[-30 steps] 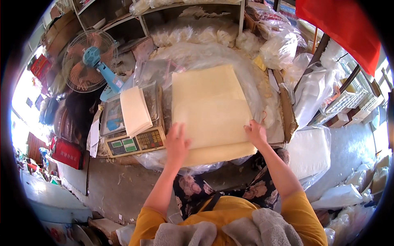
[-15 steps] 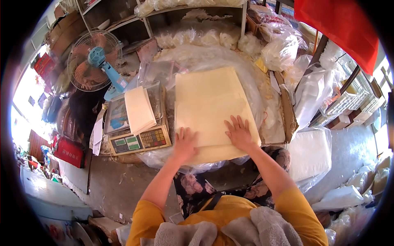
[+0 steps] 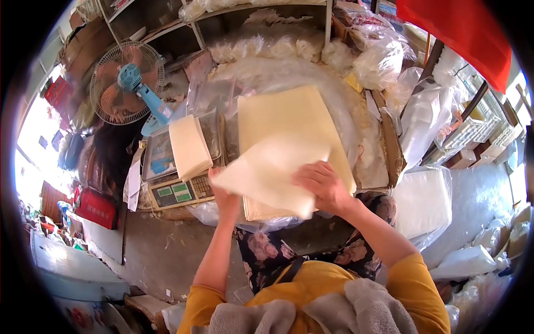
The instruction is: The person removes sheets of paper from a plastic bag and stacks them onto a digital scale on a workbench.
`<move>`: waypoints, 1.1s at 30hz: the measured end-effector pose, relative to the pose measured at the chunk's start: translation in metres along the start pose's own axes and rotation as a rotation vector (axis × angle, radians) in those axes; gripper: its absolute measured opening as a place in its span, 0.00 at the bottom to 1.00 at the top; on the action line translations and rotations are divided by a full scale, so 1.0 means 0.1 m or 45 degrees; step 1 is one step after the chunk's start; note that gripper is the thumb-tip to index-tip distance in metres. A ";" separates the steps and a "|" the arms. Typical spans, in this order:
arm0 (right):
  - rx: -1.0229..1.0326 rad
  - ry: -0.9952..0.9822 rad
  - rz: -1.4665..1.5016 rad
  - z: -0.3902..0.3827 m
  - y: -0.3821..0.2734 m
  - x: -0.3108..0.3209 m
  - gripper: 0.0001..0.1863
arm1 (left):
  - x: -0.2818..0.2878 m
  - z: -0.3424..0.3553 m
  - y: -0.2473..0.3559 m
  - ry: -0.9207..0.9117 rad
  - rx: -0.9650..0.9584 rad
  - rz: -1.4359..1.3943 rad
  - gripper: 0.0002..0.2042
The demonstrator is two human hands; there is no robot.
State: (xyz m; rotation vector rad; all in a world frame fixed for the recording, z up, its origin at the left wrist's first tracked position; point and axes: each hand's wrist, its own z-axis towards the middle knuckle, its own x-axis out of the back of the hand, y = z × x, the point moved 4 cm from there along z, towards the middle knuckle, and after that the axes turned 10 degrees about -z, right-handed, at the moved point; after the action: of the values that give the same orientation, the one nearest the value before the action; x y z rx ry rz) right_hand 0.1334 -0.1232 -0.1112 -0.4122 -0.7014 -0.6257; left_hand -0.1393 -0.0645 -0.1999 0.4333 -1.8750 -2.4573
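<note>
A pale, thin sheet (image 3: 264, 161) is raised at a tilt over a stack of cream-yellow sheets (image 3: 281, 114) in the middle of the work surface. My left hand (image 3: 225, 189) grips its left corner, with the fingertips partly hidden. My right hand (image 3: 320, 183) has its fingers curled on the right part of the same sheet, slightly blurred. Left of the stack, a digital scale (image 3: 181, 192) carries a metal tray, and a folded bundle of pale sheets (image 3: 189, 145) lies on it.
A blue table fan (image 3: 130, 83) stands behind the scale. Bagged goods (image 3: 378, 64) line the back and right edge. A red cloth (image 3: 467, 33) hangs at upper right. A wrapped white block (image 3: 420, 197) sits lower right, beside white crates (image 3: 467, 128).
Both hands were on the flat stack. Now a top sheet is lifted and turned at an angle, my left hand moved left with its corner and the right hand's fingers curled onto it.
</note>
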 end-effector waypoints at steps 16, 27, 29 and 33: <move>-1.288 -0.584 -0.123 -1.01 0.98 -0.63 0.24 | -0.48 -0.19 -0.18 -0.462 0.351 1.048 0.38; -0.470 -0.763 -0.452 -0.64 0.81 -0.67 0.51 | -0.82 -0.27 -0.44 -1.079 -0.206 1.675 0.45; -0.429 -1.006 -0.456 -0.78 0.90 -0.75 0.51 | -0.68 -0.17 -0.54 -1.114 -0.423 1.618 0.38; -0.348 -0.891 -0.001 -0.89 1.01 -0.44 0.41 | -0.43 0.04 -0.36 -1.228 -0.264 1.433 0.30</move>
State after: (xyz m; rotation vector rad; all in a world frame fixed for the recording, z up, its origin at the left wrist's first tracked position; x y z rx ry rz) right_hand 0.2152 -0.0793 -0.2186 -0.9058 -1.2848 -0.5779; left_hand -0.0937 -0.0427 -0.2243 -1.5762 -1.2609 -1.9689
